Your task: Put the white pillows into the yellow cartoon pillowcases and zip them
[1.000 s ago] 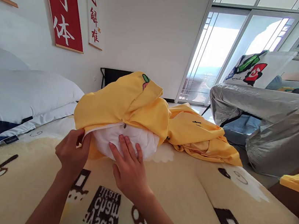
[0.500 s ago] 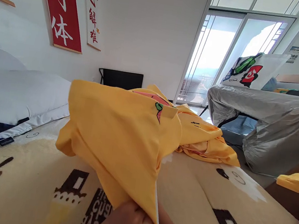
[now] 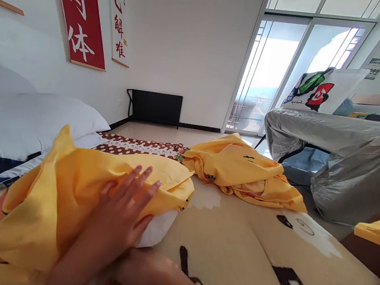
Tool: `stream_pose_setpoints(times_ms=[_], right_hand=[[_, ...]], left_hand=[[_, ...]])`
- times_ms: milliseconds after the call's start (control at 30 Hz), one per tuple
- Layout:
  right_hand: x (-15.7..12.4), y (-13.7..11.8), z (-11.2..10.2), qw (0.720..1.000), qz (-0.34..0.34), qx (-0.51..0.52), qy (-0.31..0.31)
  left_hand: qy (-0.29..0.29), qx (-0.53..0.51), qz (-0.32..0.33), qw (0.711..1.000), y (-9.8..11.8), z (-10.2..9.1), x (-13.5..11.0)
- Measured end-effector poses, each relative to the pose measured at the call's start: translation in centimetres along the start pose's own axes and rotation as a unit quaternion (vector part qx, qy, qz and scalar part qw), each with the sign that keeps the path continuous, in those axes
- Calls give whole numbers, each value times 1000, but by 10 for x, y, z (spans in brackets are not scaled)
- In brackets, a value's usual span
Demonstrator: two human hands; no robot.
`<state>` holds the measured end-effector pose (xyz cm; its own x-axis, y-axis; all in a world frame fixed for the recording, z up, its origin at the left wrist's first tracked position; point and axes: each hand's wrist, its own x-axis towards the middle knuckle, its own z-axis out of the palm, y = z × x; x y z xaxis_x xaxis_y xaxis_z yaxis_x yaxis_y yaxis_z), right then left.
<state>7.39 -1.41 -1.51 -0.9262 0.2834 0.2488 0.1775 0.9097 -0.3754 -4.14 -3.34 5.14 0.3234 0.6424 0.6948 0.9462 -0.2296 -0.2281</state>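
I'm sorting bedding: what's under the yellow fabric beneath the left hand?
A soft-looking white thing shows from under the yellow fabric beside the left hand; whatever else lies beneath is covered.

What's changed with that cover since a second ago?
The yellow printed fabric cover now spreads farther left, revealing brown polka-dot cloth behind. The left hand has let go of its edge and lies fingers extended on top. The right hand, earlier flat on the white padding, is now low in front, its grip unclear. Unmoved: the crumpled yellow cloth at right and white pillows.
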Motion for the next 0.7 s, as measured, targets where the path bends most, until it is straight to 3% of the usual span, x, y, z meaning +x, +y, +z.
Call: stream_pose_setpoints(times_ms=[67,167,233,333,433,600,700], right_hand=[[-3,8,-17,991,-81,73,-75],[-16,18,-49,985,-72,148,-49],[-25,27,-69,988,3,155,15],[-33,46,-84,970,203,39,129],[-29,70,-72,937,308,-70,148],[-9,101,-26,905,344,-85,235],[-5,113,-13,873,399,-99,262]], left_hand=[[-43,15,-49,998,-24,12,-1],[-101,-16,-93,990,-50,19,-7],[-126,-28,-113,985,-59,15,-12],[-132,-10,-148,980,-63,7,-15],[-110,15,-183,977,-61,4,-12],[-56,19,-203,977,-66,8,-7],[-15,24,-194,981,-72,7,-8]])
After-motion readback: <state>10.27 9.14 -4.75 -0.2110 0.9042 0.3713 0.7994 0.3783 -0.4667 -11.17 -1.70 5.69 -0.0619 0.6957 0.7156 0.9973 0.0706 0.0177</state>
